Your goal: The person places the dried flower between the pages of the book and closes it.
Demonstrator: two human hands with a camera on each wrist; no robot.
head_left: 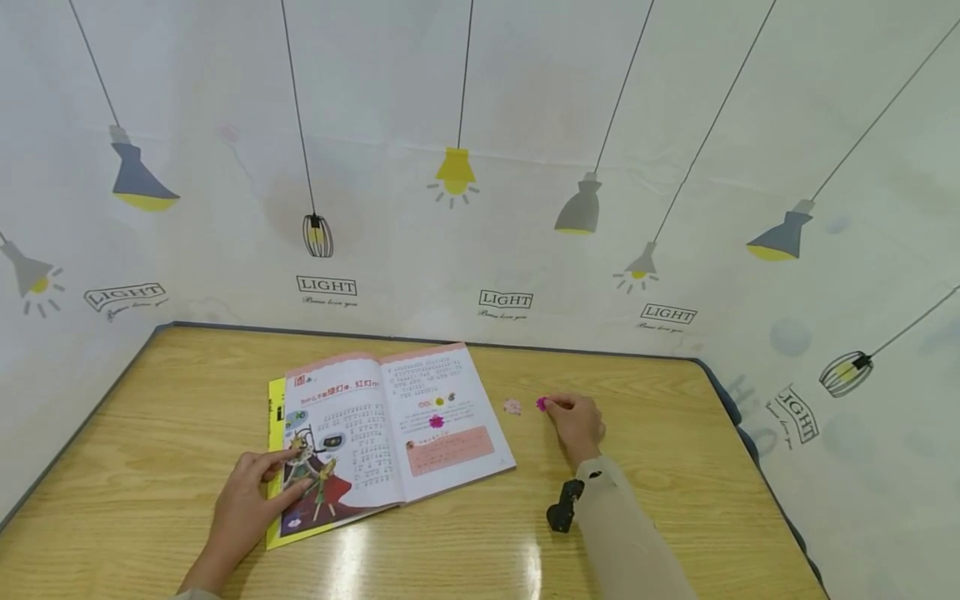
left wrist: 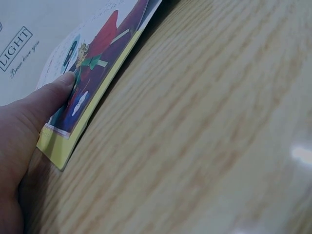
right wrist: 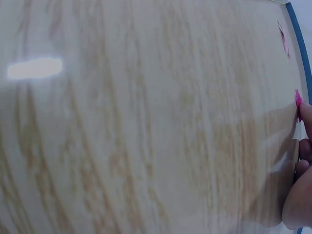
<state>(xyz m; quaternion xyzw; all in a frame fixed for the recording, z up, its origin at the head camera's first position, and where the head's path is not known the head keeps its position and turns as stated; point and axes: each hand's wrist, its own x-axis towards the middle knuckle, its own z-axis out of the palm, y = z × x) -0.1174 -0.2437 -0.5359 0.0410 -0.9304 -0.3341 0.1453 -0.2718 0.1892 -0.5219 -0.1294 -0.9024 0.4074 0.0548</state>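
Observation:
An open illustrated book (head_left: 375, 467) with a yellow cover edge lies on the wooden table. My left hand (head_left: 251, 504) rests on its left page, thumb and fingers spread over the picture; in the left wrist view the thumb (left wrist: 53, 92) presses the page near the lower corner. Just right of the book, my right hand (head_left: 579, 425) pinches a small magenta paper flower (head_left: 542, 403) between thumb and finger. A pale pink paper flower (head_left: 512, 407) lies between that hand and the book. Another magenta flower (head_left: 437, 422) sits on the right page.
The wooden table (head_left: 675, 500) has a dark blue edge strip (head_left: 420, 339). Behind it rises a pale wall covering (head_left: 390, 108) printed with hanging lamps. A black device (head_left: 564, 506) is strapped at the right wrist, over a beige sleeve (head_left: 626, 533).

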